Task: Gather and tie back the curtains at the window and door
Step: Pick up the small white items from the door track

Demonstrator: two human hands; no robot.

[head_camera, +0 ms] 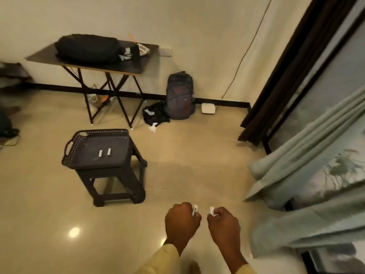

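My left hand (181,222) is curled round a small white cylindrical piece (195,210) that sticks out past the knuckles. A second small white piece (212,211) is pinched in my right hand (224,226), close beside the left one. Both hands hover low over the floor. A pale green curtain (308,175) hangs in folds to the right of my hands, in front of the glass door (333,84). Two more small white pieces (104,153) lie on a dark tray (79,141) on top of a dark stool (118,182).
A folding table (128,66) with a black bag (87,48) stands by the far wall. A grey backpack (179,95), a black bag (155,113) and a white box (208,108) lie at the skirting. The dark door frame (286,76) rises on the right.
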